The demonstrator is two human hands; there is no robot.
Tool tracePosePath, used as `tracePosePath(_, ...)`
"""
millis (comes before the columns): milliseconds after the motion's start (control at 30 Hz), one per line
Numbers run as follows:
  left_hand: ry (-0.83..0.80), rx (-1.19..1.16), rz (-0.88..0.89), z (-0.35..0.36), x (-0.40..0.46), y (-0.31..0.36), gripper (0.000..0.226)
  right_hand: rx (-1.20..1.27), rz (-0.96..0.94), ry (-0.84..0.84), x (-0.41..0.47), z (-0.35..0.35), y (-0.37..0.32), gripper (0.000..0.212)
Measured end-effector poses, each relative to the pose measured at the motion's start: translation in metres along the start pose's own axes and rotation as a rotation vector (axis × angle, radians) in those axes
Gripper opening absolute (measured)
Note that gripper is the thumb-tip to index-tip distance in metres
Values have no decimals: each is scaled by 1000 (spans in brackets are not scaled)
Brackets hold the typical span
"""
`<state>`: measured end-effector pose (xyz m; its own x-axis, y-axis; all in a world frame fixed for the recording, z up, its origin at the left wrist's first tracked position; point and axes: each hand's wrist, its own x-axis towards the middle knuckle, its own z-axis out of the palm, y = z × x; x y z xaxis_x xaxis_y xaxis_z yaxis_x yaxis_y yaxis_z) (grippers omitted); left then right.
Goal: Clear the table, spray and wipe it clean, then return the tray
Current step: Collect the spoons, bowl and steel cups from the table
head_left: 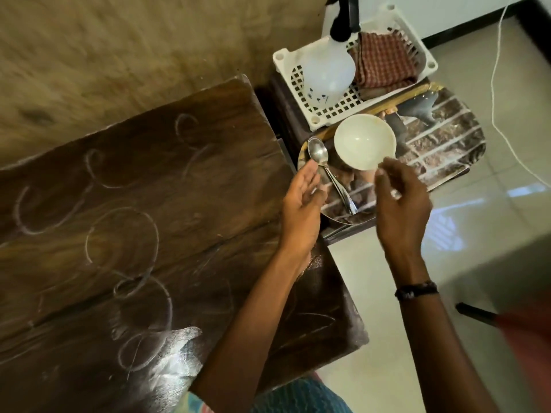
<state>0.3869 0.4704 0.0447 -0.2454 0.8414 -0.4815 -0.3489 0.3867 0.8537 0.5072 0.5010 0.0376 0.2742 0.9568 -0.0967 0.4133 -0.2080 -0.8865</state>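
Observation:
A dark wooden table [155, 222] carries several white ring marks and a pale smear near its front edge. Right of it, a steel plate [338, 211] rests on a patterned tray [441, 150]. On the plate are a steel spoon [322, 162] and a white bowl [365, 141]. My left hand [301, 204] is spread, palm up, at the plate's left rim beside the spoon. My right hand [399, 204] pinches the bowl's near rim with thumb and fingertips. A clear spray bottle [326, 73] and a red checked cloth [384, 59] lie in a white basket [337, 110].
The basket and tray sit on a low dark stand [283, 114] against the table's right side. A white cable [496, 84] hangs over the glossy tiled floor at the right. A dark handle [474, 312] lies at lower right. A rough tan wall is behind the table.

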Motion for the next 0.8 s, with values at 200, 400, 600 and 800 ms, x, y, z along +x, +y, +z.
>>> tracePosePath(200,29,-14,87,-65,-72,32,41,80,-88,-182,-92,26,-47,17)
tracePosePath(400,70,-51,210,-154,-157,91,36,131,-161,-295,-187,55,-128,21)
tracePosePath(600,165,-108,280,-246,-247,134,34,153,-220,-427,-291,69,-199,20)
tracePosePath(800,314,-122,329,-333,-331,158,31,167,-269,-597,-383,87,-254,17)
